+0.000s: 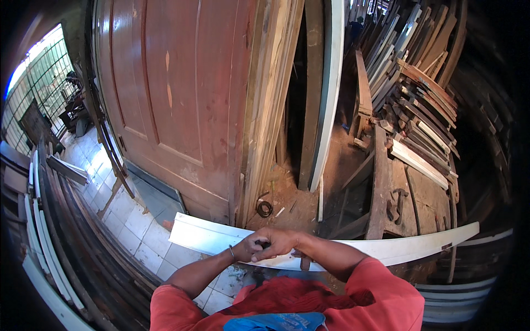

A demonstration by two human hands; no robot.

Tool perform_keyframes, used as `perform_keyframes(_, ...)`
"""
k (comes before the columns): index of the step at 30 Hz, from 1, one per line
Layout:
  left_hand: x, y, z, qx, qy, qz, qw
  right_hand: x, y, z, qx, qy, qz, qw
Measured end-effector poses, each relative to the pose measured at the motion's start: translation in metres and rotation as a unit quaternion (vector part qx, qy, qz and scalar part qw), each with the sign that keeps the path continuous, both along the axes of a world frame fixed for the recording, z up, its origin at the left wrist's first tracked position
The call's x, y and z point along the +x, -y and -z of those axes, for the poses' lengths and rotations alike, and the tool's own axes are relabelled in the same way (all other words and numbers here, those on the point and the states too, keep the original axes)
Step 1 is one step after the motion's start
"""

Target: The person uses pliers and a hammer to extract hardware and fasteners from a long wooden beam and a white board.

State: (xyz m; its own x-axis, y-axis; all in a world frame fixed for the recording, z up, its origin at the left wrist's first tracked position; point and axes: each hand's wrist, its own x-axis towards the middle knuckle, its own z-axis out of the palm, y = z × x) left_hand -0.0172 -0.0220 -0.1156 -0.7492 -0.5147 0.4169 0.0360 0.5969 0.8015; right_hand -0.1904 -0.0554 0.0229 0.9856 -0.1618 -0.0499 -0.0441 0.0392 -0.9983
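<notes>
Both hands meet over the near edge of the white board (386, 249), which lies crosswise in front of the person, its left end over the tiled floor (138, 226) and its right end reaching past the workbench (425, 193). The left hand (251, 249) is curled shut, and the right hand (281, 243) is closed over it; something small seems pinched between them, though what it is cannot be told. A dark, handle-like piece (305, 261) sticks down just below the hands, against the board's near edge. The board looks whole and painted, with no cut or mark showing, so the work on it appears barely begun. Beyond the board stands a red-brown door (176, 94); right of it, stacked planks (425, 105)
</notes>
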Motion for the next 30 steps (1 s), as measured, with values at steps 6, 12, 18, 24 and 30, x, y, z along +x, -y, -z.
perform_keyframes(6, -0.035, -0.05, -0.013, 0.042, -0.071, -0.467, 0.88, 0.014, -0.036, -0.018, -0.107, 0.1, 0.35, 0.925)
perform_keyframes(12, -0.084, -0.064, 0.006, 0.076, -0.124, -0.586, 0.798, 0.041, -0.086, -0.02, -0.106, 0.072, 0.579, 0.805)
perform_keyframes(18, -0.059, -0.062, -0.006, -0.013, 0.022, -0.536, 0.844, 0.021, -0.042, 0.002, -0.208, 0.083, 0.356, 0.907)
perform_keyframes(24, 0.007, -0.013, -0.034, 0.196, -0.047, -0.146, 0.968, 0.029, 0.007, -0.01, -0.253, 0.13, 0.124, 0.951)
perform_keyframes(30, 0.009, -0.003, 0.004, 0.256, -0.06, -0.143, 0.954, 0.04, 0.032, -0.006, -0.07, -0.019, -0.012, 0.997)
